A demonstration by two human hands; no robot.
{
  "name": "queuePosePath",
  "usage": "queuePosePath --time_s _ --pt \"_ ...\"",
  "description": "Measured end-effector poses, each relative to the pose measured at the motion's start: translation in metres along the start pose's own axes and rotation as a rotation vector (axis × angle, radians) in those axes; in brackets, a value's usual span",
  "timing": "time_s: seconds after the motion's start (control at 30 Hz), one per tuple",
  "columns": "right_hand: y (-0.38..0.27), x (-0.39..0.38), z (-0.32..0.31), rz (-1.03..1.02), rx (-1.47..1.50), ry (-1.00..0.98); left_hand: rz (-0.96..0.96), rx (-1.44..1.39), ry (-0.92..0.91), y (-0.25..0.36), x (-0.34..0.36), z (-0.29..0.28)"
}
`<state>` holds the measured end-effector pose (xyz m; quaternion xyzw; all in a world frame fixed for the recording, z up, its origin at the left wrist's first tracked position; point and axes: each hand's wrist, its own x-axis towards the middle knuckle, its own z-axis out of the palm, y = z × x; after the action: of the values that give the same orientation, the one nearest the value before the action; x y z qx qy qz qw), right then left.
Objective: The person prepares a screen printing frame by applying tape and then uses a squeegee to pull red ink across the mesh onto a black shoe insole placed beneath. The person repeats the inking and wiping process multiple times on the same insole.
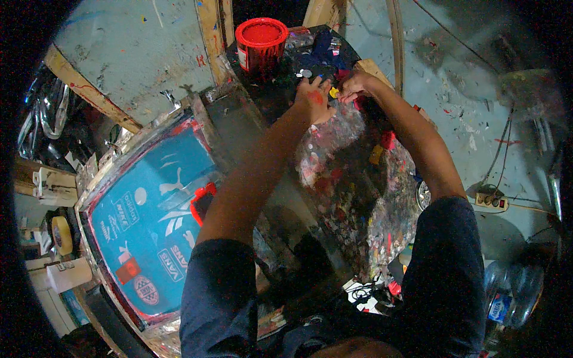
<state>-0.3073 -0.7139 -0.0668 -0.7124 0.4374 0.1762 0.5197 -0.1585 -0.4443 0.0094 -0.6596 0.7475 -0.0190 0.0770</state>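
Note:
Both my arms reach to the far end of a paint-stained worktable (334,179). My left hand (314,98), red paint on its back, is over the table with its fingers apart; some fingertips are lost against dark clutter. Close to its right, my right hand (354,85) has its fingers drawn together at a small yellow piece (333,93), whose kind I cannot make out. Beside the left fingers lies a small pale disc (307,73). A dark blue cloth (323,49) lies crumpled just beyond the hands.
An open can smeared with red paint (261,45) stands at the far left of the hands. A blue printing screen (156,215) in a frame fills the left, with a red-edged tool (203,201) on it. A power strip (492,202) and large clear bottle (514,292) are at right.

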Motion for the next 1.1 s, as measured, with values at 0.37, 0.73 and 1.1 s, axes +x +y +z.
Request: queuePosePath --time_s 0.37,0.73,1.1 --pt "-0.029 -0.053 0.008 -0.059 -0.05 0.061 0.057 -0.115 0.243 -0.004 0.005 0.021" --pt "-0.093 -0.139 0.085 -0.18 -0.345 0.524 0.17 -0.092 0.642 -0.026 -0.118 -0.033" --pt "-0.079 -0.167 0.284 -0.848 -0.793 0.883 -0.753 -0.515 0.204 0.093 -0.583 -0.028"
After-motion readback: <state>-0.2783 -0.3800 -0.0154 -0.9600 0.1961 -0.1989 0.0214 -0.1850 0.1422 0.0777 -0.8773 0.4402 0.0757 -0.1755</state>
